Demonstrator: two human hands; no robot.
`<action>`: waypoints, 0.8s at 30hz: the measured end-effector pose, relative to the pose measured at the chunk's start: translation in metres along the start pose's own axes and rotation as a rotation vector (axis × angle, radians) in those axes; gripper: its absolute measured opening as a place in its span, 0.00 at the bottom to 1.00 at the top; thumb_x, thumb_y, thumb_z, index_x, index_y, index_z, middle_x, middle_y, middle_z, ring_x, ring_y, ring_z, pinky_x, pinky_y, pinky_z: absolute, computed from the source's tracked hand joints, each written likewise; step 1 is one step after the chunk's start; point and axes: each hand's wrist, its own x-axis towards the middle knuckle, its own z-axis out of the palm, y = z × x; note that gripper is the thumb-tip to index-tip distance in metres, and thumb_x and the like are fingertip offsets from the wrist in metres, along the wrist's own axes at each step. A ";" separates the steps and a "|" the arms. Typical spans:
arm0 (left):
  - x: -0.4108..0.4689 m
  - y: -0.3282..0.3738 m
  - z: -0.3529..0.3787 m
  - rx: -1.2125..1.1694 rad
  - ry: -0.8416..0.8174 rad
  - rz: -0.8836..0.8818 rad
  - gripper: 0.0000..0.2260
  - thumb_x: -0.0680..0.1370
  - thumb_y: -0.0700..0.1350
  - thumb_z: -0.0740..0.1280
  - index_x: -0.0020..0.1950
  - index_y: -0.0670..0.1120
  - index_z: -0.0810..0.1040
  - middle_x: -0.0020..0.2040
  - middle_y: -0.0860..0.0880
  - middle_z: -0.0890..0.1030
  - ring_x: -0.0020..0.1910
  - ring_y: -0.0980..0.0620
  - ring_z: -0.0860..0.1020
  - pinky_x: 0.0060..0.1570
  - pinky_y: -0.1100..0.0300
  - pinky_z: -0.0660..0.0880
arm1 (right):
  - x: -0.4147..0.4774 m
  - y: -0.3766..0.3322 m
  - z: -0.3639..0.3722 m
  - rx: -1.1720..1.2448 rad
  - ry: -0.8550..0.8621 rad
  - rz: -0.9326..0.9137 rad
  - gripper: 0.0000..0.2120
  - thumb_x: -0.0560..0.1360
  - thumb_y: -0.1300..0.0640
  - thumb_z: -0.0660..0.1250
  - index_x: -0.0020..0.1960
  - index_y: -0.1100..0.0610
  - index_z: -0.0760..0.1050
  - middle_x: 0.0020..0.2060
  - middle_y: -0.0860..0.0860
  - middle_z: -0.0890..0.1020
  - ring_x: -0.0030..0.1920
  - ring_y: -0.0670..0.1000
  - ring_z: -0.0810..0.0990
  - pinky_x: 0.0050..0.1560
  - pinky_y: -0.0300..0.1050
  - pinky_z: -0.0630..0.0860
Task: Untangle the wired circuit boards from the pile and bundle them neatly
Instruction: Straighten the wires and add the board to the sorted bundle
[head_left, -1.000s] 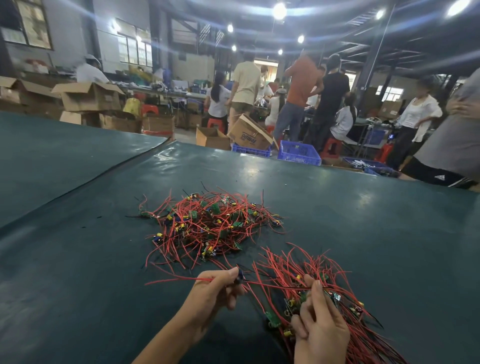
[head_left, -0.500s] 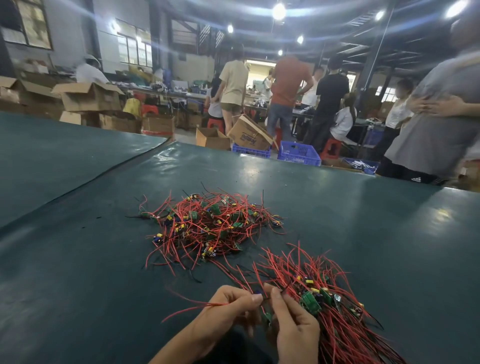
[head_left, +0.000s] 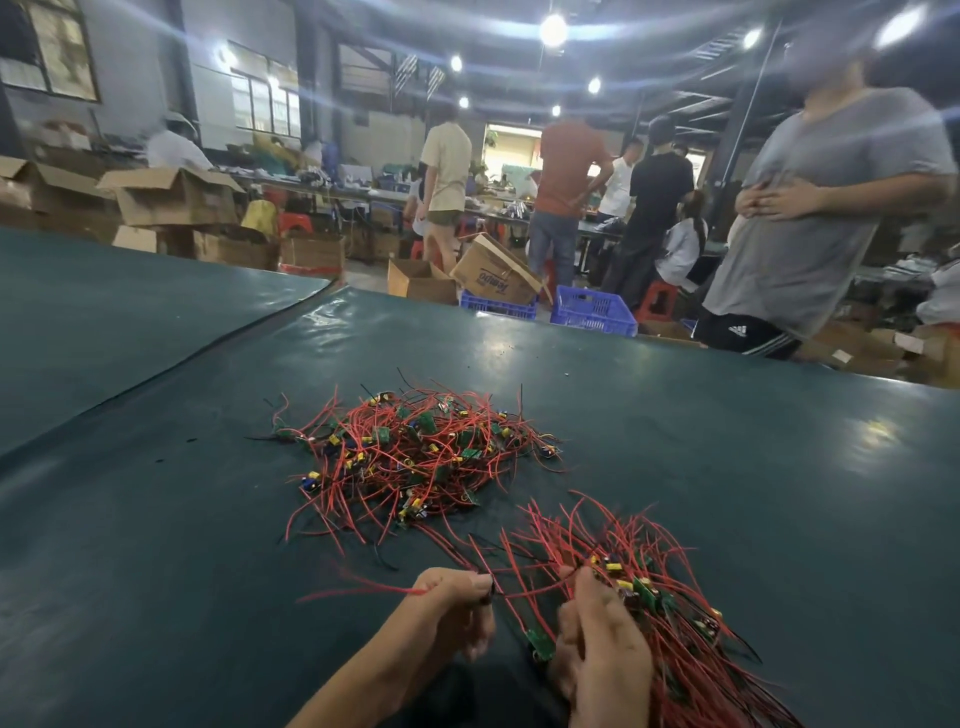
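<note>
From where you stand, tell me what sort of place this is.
Probably an electronics assembly workshop: a pile of red-wired circuit boards on a long green table, open cardboard boxes and blue crates on the floor, workers standing at benches behind.

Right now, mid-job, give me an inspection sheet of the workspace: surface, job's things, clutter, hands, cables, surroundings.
Surface: dark green sheet-covered table, with a seam running along the left.
Job's things: loose pile of red-wired green circuit boards at centre; gathered bundle of wired boards to its near right.
Clutter: small dark scraps left of the pile.
Hands: left hand pinches a single red wire; right hand grips the bundle.
Cables: pile wires are tangled; the single wire trails leftward.
Surroundings: open cardboard boxes, blue plastic crates, person in grey T-shirt by the far edge, others behind.
</note>
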 end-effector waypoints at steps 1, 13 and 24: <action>0.001 0.002 0.002 -0.046 -0.005 0.007 0.21 0.71 0.43 0.68 0.17 0.42 0.73 0.17 0.46 0.72 0.16 0.52 0.70 0.18 0.65 0.65 | -0.002 0.003 0.004 -0.038 -0.026 -0.007 0.09 0.72 0.55 0.69 0.41 0.62 0.79 0.23 0.48 0.76 0.27 0.47 0.71 0.29 0.34 0.69; 0.005 0.003 0.007 -0.077 -0.030 0.014 0.20 0.75 0.56 0.69 0.34 0.39 0.77 0.30 0.44 0.76 0.29 0.50 0.74 0.33 0.62 0.70 | -0.011 0.008 0.013 -0.302 -0.214 -0.015 0.30 0.78 0.53 0.64 0.17 0.57 0.69 0.17 0.53 0.69 0.21 0.46 0.71 0.27 0.34 0.66; 0.002 0.008 0.008 -0.052 -0.111 -0.036 0.18 0.77 0.55 0.67 0.45 0.39 0.83 0.37 0.44 0.81 0.35 0.52 0.78 0.37 0.63 0.73 | -0.011 0.014 0.016 -0.207 -0.233 0.092 0.18 0.77 0.53 0.66 0.31 0.47 0.85 0.30 0.52 0.85 0.33 0.44 0.83 0.34 0.31 0.75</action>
